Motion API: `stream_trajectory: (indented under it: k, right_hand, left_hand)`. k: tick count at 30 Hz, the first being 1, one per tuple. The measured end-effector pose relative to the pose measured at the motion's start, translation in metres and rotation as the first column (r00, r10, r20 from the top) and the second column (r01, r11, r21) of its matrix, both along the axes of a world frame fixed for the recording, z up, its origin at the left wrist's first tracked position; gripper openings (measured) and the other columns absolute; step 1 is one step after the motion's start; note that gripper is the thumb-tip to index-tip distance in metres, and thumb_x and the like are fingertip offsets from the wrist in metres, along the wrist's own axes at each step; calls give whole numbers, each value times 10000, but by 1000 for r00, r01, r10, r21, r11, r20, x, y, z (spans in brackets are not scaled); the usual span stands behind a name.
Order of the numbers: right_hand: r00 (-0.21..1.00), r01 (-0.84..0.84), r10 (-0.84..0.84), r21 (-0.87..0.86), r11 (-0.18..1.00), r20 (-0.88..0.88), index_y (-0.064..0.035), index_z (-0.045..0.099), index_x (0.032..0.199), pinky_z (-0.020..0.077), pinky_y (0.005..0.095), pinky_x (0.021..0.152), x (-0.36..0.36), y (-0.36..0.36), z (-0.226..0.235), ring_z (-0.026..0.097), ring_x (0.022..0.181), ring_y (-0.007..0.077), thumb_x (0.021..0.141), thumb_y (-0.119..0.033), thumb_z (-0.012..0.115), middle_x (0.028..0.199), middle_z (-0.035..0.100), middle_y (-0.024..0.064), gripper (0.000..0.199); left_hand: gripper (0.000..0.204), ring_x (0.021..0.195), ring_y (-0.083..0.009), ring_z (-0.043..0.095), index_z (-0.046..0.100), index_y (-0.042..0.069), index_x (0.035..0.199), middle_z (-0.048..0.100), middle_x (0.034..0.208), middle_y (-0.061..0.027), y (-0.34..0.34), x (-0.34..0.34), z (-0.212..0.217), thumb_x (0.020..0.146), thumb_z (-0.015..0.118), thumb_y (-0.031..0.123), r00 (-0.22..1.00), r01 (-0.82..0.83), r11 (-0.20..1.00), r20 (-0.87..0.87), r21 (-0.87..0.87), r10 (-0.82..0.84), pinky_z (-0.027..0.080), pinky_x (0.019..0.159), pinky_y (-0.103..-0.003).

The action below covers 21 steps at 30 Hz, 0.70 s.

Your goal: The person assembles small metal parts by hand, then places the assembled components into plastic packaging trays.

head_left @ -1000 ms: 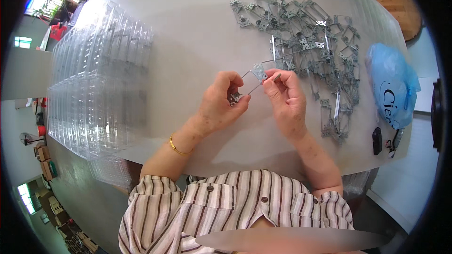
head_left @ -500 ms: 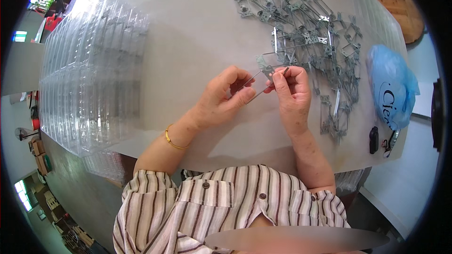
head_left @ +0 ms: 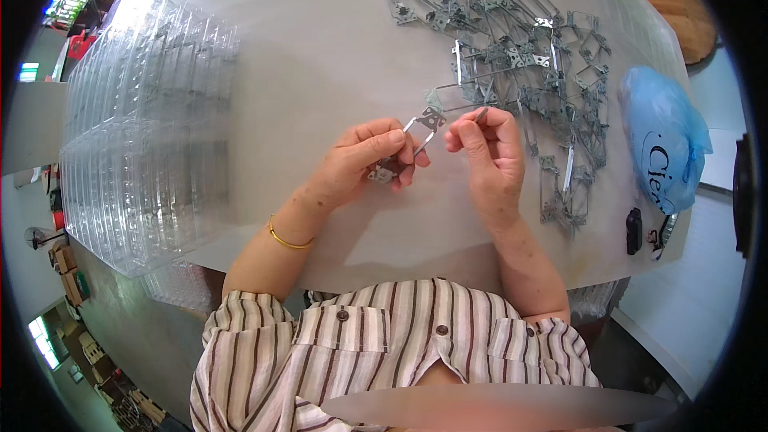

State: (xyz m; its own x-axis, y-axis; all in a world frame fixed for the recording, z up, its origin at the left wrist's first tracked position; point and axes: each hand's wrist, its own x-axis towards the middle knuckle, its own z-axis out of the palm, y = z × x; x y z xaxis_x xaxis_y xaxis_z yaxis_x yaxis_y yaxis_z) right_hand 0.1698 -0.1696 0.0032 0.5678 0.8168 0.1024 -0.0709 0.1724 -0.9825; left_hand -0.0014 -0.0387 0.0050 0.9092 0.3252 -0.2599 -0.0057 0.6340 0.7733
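My left hand [head_left: 352, 162] grips a thin grey metal bracket frame [head_left: 433, 118], thumb on top and fingers curled beneath. The frame's flat, holed end plate points toward my right hand, and part of the rest is covered by my fingers. A short gap away, my right hand [head_left: 496, 162] is closed in a pinch, with the tip of a small dark, thin tool [head_left: 481, 115] poking out above the fingers; its kind cannot be made out. Just beyond both hands lies a loose pile of similar metal bracket frames [head_left: 520, 56], tangled together on the pale table [head_left: 312, 56].
Stacked clear plastic trays [head_left: 148, 152] fill the table's left side. On the right sit a blue plastic bag [head_left: 664, 140] and a small black object [head_left: 634, 232] near the table edge. A wooden round top [head_left: 668, 0] shows past the far right corner.
My left hand has turned the bracket frame, so its end plate now sits apart from my right fingers. My right hand stays nearly in place, still pinching the dark tool.
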Motion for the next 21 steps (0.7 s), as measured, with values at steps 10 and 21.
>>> stream_trajectory:
  k: [10,21]
  right_hand:
    - [987,-101,120,-169,980,104,-40,658,1074,389,203,520,-1,-8,14,490,594,17,1025,-131,638,750,606,-49,105]
    - [970,-86,126,-187,978,209,-38,655,1032,380,210,535,-1,-9,19,480,616,17,1005,-112,663,719,588,-50,80]
  left_hand:
    - [258,762,-116,570,645,31,1043,689,1060,-109,3,1,5,1032,600,284,1000,-25,981,-2,192,26,461,654,-266]
    - [279,838,-64,565,601,56,1157,676,1068,-53,7,-4,6,963,720,217,996,-29,970,-72,241,48,447,671,-227]
